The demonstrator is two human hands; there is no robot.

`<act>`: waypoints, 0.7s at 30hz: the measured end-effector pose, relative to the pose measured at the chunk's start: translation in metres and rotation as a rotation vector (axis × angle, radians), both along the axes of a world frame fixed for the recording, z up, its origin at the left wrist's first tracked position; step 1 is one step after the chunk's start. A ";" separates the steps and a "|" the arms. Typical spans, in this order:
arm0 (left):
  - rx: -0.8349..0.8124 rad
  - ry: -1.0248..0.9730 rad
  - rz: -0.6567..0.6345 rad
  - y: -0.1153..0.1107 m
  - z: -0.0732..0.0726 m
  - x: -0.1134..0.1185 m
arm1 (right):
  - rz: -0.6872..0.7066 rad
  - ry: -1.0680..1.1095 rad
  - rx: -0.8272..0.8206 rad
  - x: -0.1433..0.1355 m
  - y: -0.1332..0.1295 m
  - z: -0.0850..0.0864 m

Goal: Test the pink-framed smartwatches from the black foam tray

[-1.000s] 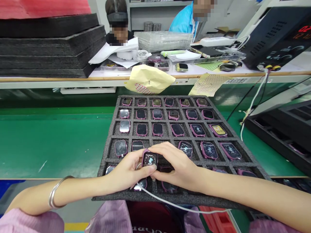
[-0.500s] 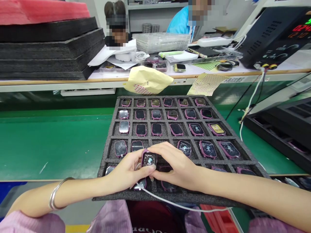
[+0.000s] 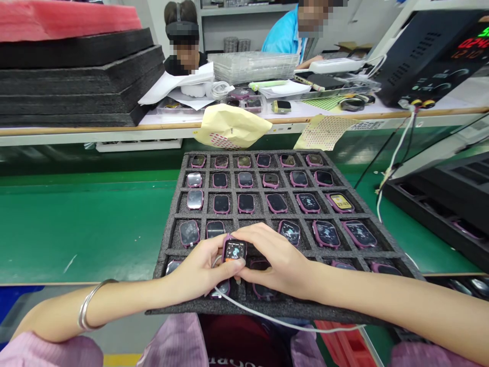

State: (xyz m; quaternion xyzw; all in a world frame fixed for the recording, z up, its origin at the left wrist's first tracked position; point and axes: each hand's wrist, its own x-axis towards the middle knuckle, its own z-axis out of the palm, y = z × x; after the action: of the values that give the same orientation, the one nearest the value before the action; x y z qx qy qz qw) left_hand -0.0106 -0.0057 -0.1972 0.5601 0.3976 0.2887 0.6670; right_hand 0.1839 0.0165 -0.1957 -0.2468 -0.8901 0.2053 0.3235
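watch: purple case, dark lit screen, blue centre, orange patch

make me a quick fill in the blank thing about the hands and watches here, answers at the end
The left hand lays its ____ over the lower screen of the held watch.
The silver bracelet circles the ____ arm.
The cable crossing the near edge of the foam tray is coloured ____.
The yellow-screened watch reads ____.

Missing words: thumb; left; white; 23:03
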 end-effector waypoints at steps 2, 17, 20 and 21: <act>0.030 -0.013 0.006 0.000 0.000 0.001 | 0.010 -0.001 0.015 0.000 0.002 0.005; -0.041 -0.064 0.082 -0.010 0.004 -0.043 | -0.073 -0.408 0.080 0.009 0.027 0.032; -0.013 -0.075 0.143 -0.012 0.003 -0.042 | -0.005 -0.519 0.090 -0.026 0.034 0.030; -0.006 -0.074 0.157 -0.013 0.003 -0.042 | 0.005 -0.566 0.082 -0.036 0.037 0.028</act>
State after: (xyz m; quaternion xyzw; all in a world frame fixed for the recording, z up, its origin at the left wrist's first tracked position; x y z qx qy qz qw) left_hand -0.0523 -0.0189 -0.1942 0.5141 0.4161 0.3595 0.6582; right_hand 0.1481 0.0536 -0.1676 -0.2790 -0.9531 0.0927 0.0716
